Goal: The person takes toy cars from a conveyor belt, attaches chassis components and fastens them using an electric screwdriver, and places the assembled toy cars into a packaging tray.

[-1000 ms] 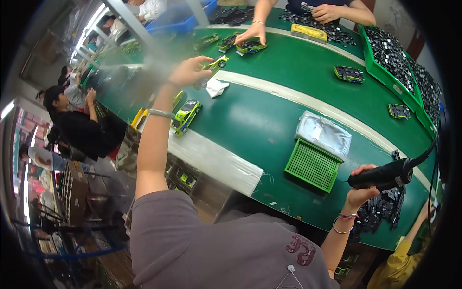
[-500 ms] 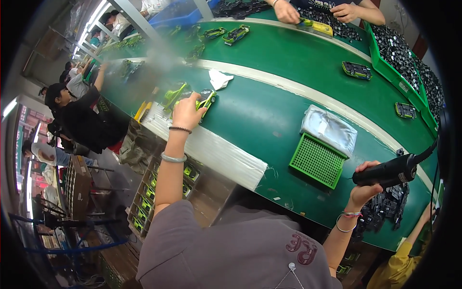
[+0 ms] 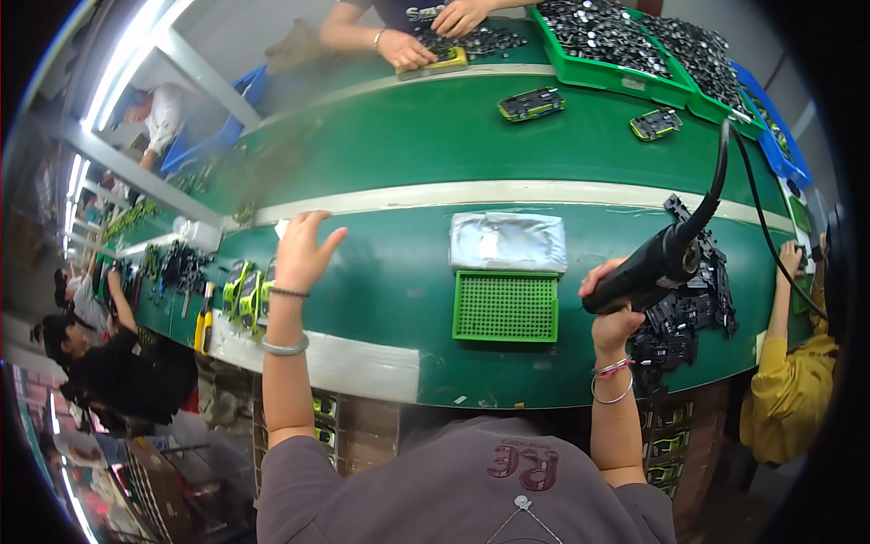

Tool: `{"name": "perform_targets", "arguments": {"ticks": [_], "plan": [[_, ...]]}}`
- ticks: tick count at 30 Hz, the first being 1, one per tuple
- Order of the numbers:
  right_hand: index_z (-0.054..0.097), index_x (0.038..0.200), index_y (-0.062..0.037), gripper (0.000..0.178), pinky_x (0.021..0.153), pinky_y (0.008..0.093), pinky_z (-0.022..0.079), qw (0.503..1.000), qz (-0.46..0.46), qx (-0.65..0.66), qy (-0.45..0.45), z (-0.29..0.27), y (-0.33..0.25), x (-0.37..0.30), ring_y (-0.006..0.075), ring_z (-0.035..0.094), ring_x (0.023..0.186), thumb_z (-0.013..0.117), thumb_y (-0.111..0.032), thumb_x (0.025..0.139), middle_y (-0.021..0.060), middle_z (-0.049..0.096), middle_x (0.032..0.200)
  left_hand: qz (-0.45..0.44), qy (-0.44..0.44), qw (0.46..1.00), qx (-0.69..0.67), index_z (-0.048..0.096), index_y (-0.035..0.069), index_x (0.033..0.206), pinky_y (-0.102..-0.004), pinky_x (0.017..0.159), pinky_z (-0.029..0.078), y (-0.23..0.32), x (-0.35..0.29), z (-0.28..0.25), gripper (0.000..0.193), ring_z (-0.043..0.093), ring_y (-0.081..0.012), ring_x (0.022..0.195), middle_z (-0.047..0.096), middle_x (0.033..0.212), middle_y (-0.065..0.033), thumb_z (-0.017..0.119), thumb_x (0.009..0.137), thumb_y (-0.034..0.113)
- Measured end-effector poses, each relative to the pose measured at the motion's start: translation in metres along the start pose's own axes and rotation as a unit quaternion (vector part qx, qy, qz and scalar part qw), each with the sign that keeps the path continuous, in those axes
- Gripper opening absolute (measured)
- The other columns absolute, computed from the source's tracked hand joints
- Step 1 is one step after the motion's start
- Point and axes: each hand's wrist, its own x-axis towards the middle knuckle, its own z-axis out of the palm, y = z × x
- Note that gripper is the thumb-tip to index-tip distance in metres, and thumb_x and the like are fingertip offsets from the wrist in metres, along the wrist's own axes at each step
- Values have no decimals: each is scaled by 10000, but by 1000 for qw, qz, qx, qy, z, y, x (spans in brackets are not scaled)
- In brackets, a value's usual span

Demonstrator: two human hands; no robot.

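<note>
My left hand hovers over the green table with thumb and fingers apart, holding nothing. A scrap of white paper shows beside its fingers, partly hidden. Several lime-green toy cars stand close together just left of that wrist. My right hand is wrapped around a black corded power screwdriver, raised above the table and tilted; its tip cannot be made out. Beneath and right of it lies a heap of black plastic car chassis parts.
A green perforated basket sits mid-table before a plastic-wrapped package. Beyond a white divider, two upturned cars lie near green bins of black parts. Opposite, a co-worker's hand touches a yellow block.
My left hand has let go of a green toy car and lifted away from the cars. The view has swung round. My right hand still grips the screwdriver.
</note>
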Motion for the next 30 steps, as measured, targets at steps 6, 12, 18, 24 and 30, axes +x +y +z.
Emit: {"name": "perform_targets", "arguments": {"ticks": [6,12,18,24,30], "plan": [[435,852,-27,1011,578,282,447,999,38,-9,8,-3,0,2,162,506,578,253,-964,518,77,511,658,162,-36,976,-139,631,31,976,-389,854,451,86,76,63,309,559,-329,968,610,991,-160,668,789,274],[431,867,-36,1002,581,284,441,999,49,-18,-1,0,0,4,154,496,571,255,-961,526,61,498,653,274,44,943,-183,607,38,1032,-407,923,416,170,174,138,323,521,-337,1056,581,1077,-173,657,794,251],[420,849,-39,974,604,283,422,999,26,-20,-10,-1,-3,1,154,482,562,223,-949,567,56,465,633,146,-2,984,-100,528,103,1146,-512,987,336,229,256,209,478,382,-404,1204,478,1203,-234,677,762,346],[421,838,-33,962,593,298,425,1000,23,-17,5,4,-6,2,161,476,549,232,-941,584,61,461,636,125,-63,982,-129,541,100,1110,-479,930,393,220,252,208,445,503,-381,1084,560,1088,-210,710,743,287],[432,856,-34,976,605,301,427,998,55,6,32,3,-5,6,167,477,553,278,-950,554,67,482,667,308,-29,910,-278,572,41,1047,-371,778,483,183,195,148,361,606,-295,894,622,982,-152,701,756,209]]}}
